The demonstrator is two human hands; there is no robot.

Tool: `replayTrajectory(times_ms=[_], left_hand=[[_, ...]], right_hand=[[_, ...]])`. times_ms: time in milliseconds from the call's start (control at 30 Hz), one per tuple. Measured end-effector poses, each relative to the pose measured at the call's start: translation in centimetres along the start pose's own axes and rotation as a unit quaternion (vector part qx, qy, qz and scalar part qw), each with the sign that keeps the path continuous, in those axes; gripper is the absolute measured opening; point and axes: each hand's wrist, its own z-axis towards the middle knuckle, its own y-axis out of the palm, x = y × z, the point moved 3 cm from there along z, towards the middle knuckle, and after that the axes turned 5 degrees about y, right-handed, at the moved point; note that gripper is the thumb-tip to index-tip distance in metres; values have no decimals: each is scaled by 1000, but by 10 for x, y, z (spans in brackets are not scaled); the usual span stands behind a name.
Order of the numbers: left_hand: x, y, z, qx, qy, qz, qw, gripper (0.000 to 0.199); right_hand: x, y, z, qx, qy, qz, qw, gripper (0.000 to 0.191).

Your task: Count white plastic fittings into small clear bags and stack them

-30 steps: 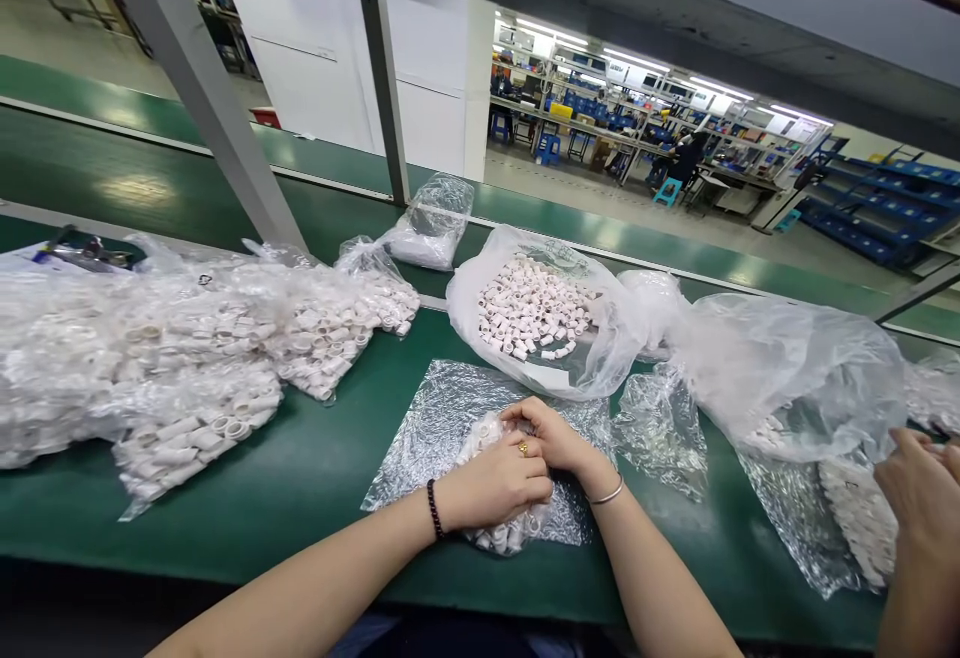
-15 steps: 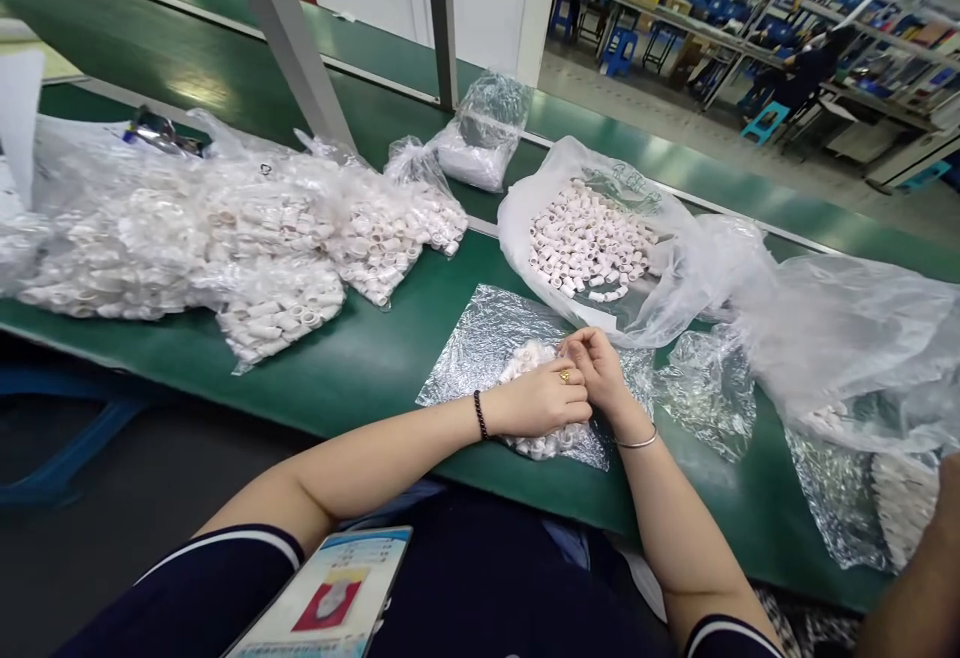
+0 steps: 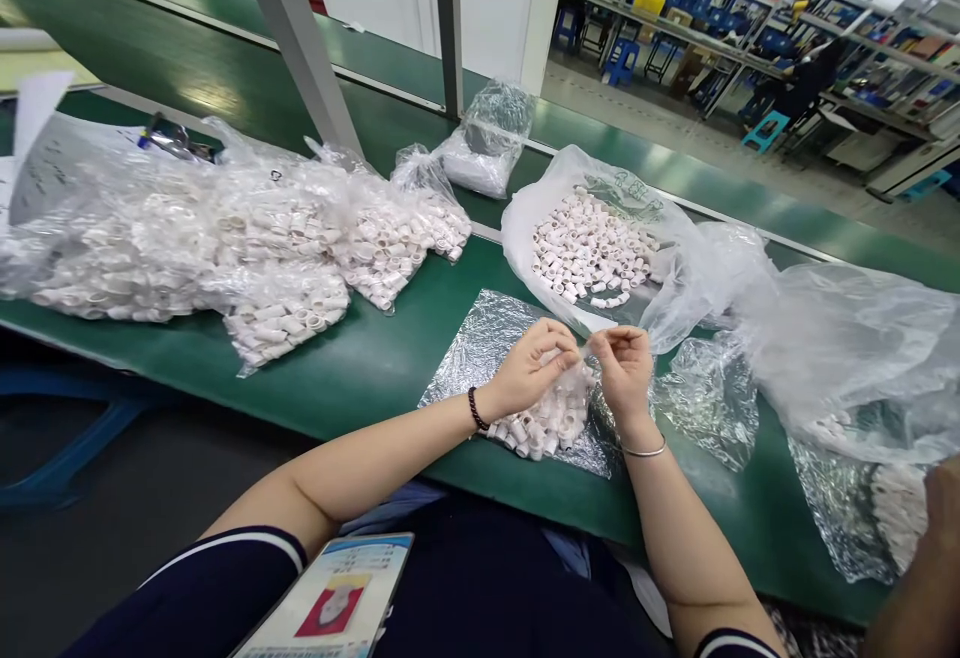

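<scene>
A clear plastic bag point(image 3: 546, 420) full of short white tube pieces lies on a flat sheet of crinkled clear plastic point(image 3: 480, 338) in front of me. My left hand point(image 3: 534, 368), wearing a dark bead bracelet, is closed in a pinch on the gathered mouth of the bag. From the other side my right hand point(image 3: 626, 366), with a silver bangle, also pinches the bag's mouth, fingertips close to the left ones. Just beyond the hands, a large open plastic bag point(image 3: 525, 228) holds many loose white tube pieces point(image 3: 592, 243).
Several filled bags point(image 3: 285, 323) crowd the green table point(image 3: 390, 368) on the left. Crumpled clear plastic point(image 3: 709, 398) and a big translucent bag point(image 3: 862, 348) lie at the right. Another person's arm point(image 3: 919, 578) shows at the lower right. A grey post point(image 3: 296, 48) rises behind.
My hands have moved slightly apart from their overlapping position, the left turning upward. The bag's gathered mouth now shows between the fingertips, and more of the filled bag is uncovered.
</scene>
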Motion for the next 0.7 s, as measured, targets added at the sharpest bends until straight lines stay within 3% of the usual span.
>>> replayTrajectory(times_ms=[133, 233, 433, 467, 567, 633, 700], left_hand=[[-4, -1, 3, -8, -51, -24, 998, 32], [-3, 0, 5, -24, -81, -34, 996, 31], [-9, -7, 5, 55, -95, -19, 994, 34], [-10, -8, 5, 69, -90, -9, 994, 35], [-8, -10, 3, 85, -55, 22, 995, 42], [-4, -6, 2, 28, -37, 53, 998, 63], [-4, 3, 0, -66, -45, 93, 992, 106]], right_hand=[[-17, 3, -10, -7, -86, -4, 996, 22], [-19, 4, -13, -16, -79, -42, 996, 23], [-10, 22, -16, -195, -11, -60, 979, 85], [-9, 25, -17, -216, 4, -64, 974, 84], [-7, 28, -20, -230, 44, -30, 972, 49], [-9, 27, -19, -207, 68, 39, 975, 37], [-12, 24, -18, -164, 75, 122, 976, 34]])
